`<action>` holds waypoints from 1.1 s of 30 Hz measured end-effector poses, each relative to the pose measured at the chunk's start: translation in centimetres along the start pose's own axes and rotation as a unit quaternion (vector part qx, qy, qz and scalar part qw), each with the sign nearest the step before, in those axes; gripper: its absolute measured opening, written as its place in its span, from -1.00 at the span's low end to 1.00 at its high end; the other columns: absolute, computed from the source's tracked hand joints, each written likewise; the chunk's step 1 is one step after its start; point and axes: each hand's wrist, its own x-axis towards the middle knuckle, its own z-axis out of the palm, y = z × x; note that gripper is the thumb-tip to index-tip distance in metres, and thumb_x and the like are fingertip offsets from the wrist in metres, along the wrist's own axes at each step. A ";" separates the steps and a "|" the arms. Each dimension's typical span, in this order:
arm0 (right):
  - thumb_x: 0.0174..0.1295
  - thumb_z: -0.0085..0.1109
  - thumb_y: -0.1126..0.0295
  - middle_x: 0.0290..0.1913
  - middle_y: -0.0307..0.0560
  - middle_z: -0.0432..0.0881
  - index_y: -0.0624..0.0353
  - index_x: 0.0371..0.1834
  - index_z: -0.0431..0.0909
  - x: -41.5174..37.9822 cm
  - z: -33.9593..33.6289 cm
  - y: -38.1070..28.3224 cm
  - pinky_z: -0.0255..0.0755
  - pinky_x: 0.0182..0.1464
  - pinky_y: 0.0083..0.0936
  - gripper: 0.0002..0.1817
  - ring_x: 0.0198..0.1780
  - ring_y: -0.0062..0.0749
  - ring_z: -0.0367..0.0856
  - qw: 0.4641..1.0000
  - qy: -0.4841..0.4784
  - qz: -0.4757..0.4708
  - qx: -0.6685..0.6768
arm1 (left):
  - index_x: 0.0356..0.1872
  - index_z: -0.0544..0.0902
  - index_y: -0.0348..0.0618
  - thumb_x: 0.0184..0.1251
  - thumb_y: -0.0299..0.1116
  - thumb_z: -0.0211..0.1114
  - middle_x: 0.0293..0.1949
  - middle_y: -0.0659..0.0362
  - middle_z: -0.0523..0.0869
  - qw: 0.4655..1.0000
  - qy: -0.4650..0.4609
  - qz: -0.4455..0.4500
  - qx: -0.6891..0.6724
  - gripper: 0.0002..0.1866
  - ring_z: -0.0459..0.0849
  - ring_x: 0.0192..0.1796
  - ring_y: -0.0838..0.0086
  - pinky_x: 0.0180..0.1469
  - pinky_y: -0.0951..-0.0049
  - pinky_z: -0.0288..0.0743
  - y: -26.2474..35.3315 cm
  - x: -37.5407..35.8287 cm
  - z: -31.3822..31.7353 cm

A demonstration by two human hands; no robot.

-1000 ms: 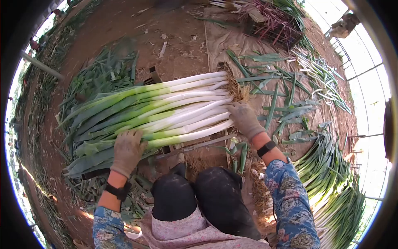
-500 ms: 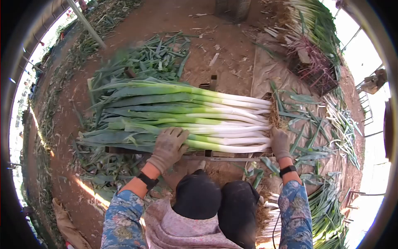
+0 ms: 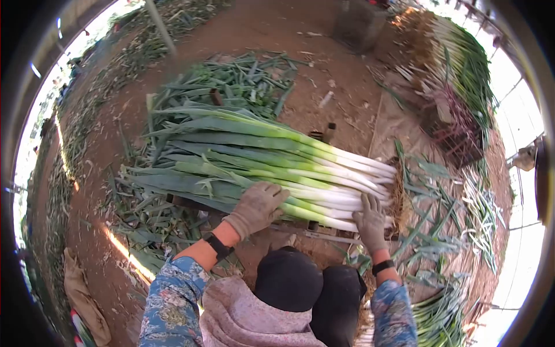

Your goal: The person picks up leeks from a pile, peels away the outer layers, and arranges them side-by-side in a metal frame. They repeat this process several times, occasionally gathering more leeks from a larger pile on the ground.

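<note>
A wide layer of long, leek-like green onions [image 3: 300,168] lies side by side on a low rack, leaves to the left, white stems and roots to the right. My left hand [image 3: 258,209], in a tan glove, rests on the nearest onions where green turns pale, its fingers laid over them. Further right, my gloved right hand [image 3: 371,222] touches the white stems close to the roots, fingers apart and pointing away from me. Both palms face down, so their undersides are hidden. Brown roots [image 3: 398,196] hang at the right end.
Behind the rack is a heap of cut green leaves [image 3: 237,87]. A dark crate [image 3: 462,136] and a stack of green onions [image 3: 462,63] stand at the back right. Loose leaves and stalks [image 3: 480,214] litter the sheet on the right. More onions [image 3: 439,318] lie by my right arm.
My right hand has left the root end and moved left onto the white stems, its fingers spreading. The left hand stays on the near onions. The whole view has shifted and tilted.
</note>
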 end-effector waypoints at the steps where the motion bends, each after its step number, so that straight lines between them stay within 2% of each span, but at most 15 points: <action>1: 0.22 0.27 0.19 0.44 0.13 0.39 0.14 0.44 0.37 0.3 0.1 -0.2 0.15 0.45 0.01 -0.30 0.49 0.08 0.26 1.000 0.003 -0.001 -0.003 | 0.11 0.59 -0.10 0.14 -0.23 0.43 0.06 0.01 0.65 0.999 0.010 0.040 -0.005 -0.51 0.58 0.19 0.07 0.33 0.09 0.39 -0.6 -0.2 -0.7; 4: 0.23 0.25 0.16 0.44 0.10 0.38 0.13 0.45 0.37 -0.3 0.2 -0.2 0.15 0.45 0.01 -0.30 0.49 0.07 0.26 1.000 -0.008 0.008 -0.002 | 0.06 0.61 -0.09 0.15 -0.25 0.43 0.07 0.01 0.65 0.980 0.058 0.071 0.176 -0.57 0.58 0.20 0.08 0.35 0.15 0.38 -2.5 -0.9 -4.7; 6: 0.23 0.24 0.15 0.45 0.08 0.38 0.13 0.45 0.36 0.1 -0.2 0.1 0.16 0.45 0.01 -0.30 0.50 0.06 0.25 1.000 -0.021 0.007 0.002 | 0.02 0.62 -0.08 0.16 -0.25 0.42 0.03 0.04 0.67 0.967 -0.001 -0.037 0.254 -0.60 0.60 0.16 0.13 0.29 0.19 0.41 -4.0 -1.7 -8.7; 9: 0.24 0.25 0.16 0.45 0.07 0.38 0.12 0.45 0.36 0.0 0.1 0.1 0.19 0.42 0.02 -0.31 0.50 0.04 0.25 1.000 -0.009 0.006 -0.013 | 0.00 0.63 -0.09 0.14 -0.20 0.44 -0.05 0.08 0.69 0.974 -0.043 -0.084 0.207 -0.60 0.62 0.10 0.18 0.21 0.21 0.44 -8.2 -3.8 -9.3; 11: 0.24 0.25 0.17 0.44 0.07 0.39 0.12 0.45 0.36 0.0 0.2 0.1 0.20 0.41 0.02 -0.31 0.50 0.03 0.25 1.000 -0.005 0.006 -0.015 | 0.05 0.61 -0.11 0.12 -0.20 0.46 -0.09 0.10 0.70 0.970 -0.026 -0.027 0.242 -0.53 0.63 0.05 0.19 0.17 0.20 0.44 -8.7 -3.6 -9.0; 12: 0.25 0.25 0.17 0.44 0.07 0.39 0.12 0.44 0.36 -0.1 0.2 0.0 0.21 0.41 0.02 -0.32 0.50 0.04 0.25 1.000 -0.003 0.006 -0.008 | 0.07 0.60 -0.12 0.11 -0.20 0.47 -0.11 0.11 0.70 0.966 -0.018 0.003 0.257 -0.50 0.63 0.02 0.20 0.16 0.20 0.44 -8.2 -3.3 -9.1; 15: 0.24 0.25 0.18 0.43 0.07 0.40 0.13 0.44 0.36 -0.2 0.0 -0.2 0.22 0.40 0.02 -0.32 0.49 0.04 0.26 1.000 -0.002 0.011 -0.010 | 0.16 0.56 -0.13 0.09 -0.22 0.49 -0.14 0.12 0.70 0.987 0.021 -0.026 0.154 -0.42 0.64 -0.02 0.20 0.12 0.20 0.46 -5.4 -2.6 -8.4; 18: 0.24 0.26 0.19 0.42 0.07 0.40 0.12 0.44 0.36 0.2 0.2 -0.2 0.24 0.41 0.01 -0.32 0.49 0.04 0.26 1.000 0.002 0.009 -0.013 | 0.24 0.50 -0.13 0.09 -0.23 0.49 -0.14 0.12 0.70 0.983 0.047 -0.056 0.169 -0.35 0.64 -0.05 0.20 0.07 0.19 0.48 -5.1 -2.2 -6.9; 21: 0.23 0.26 0.19 0.41 0.07 0.41 0.11 0.43 0.37 -0.1 0.6 0.1 0.24 0.41 -0.01 -0.32 0.47 0.05 0.28 1.000 0.002 0.008 -0.019 | 0.12 0.57 -0.11 0.09 -0.24 0.48 -0.17 0.14 0.69 0.977 0.081 -0.057 0.187 -0.47 0.64 -0.06 0.21 0.00 0.18 0.51 -4.9 -2.0 -5.5; 24: 0.23 0.24 0.18 0.39 0.07 0.43 0.11 0.41 0.39 0.4 0.7 0.2 0.25 0.41 -0.01 -0.34 0.46 0.06 0.29 1.000 0.006 0.006 -0.018 | -0.10 0.62 -0.08 0.10 -0.27 0.45 -0.22 0.16 0.67 0.979 0.070 -0.066 0.180 -0.66 0.64 -0.07 0.21 -0.02 0.19 0.51 -5.5 -2.6 -4.5; 27: 0.24 0.23 0.17 0.39 0.07 0.43 0.11 0.41 0.40 0.1 0.6 0.0 0.25 0.41 -0.01 -0.35 0.46 0.06 0.29 1.000 0.005 0.009 -0.019 | -0.30 0.61 -0.04 0.10 -0.31 0.43 -0.27 0.18 0.65 0.974 0.130 -0.091 0.159 -0.81 0.66 -0.13 0.20 -0.09 0.21 0.53 -4.3 -2.9 -4.0; 30: 0.24 0.22 0.16 0.39 0.07 0.43 0.11 0.41 0.40 0.2 0.8 0.2 0.24 0.41 -0.01 -0.35 0.47 0.05 0.29 1.000 0.005 0.011 -0.020 | -0.33 0.60 -0.03 0.18 -0.29 0.40 -0.36 0.13 0.64 0.970 0.166 -0.099 0.148 -0.85 0.66 -0.30 0.14 -0.24 0.18 0.53 -3.9 -2.9 -3.7; 33: 0.25 0.22 0.16 0.41 0.06 0.41 0.09 0.41 0.39 -0.2 0.7 0.0 0.24 0.41 -0.01 -0.36 0.47 0.05 0.28 0.999 0.002 0.017 -0.027 | -0.27 0.60 -0.05 0.37 -0.28 0.34 -0.49 0.22 0.58 0.972 0.141 -0.187 0.014 -0.88 0.58 -0.51 0.29 -0.46 0.26 0.44 -4.6 -2.1 -3.0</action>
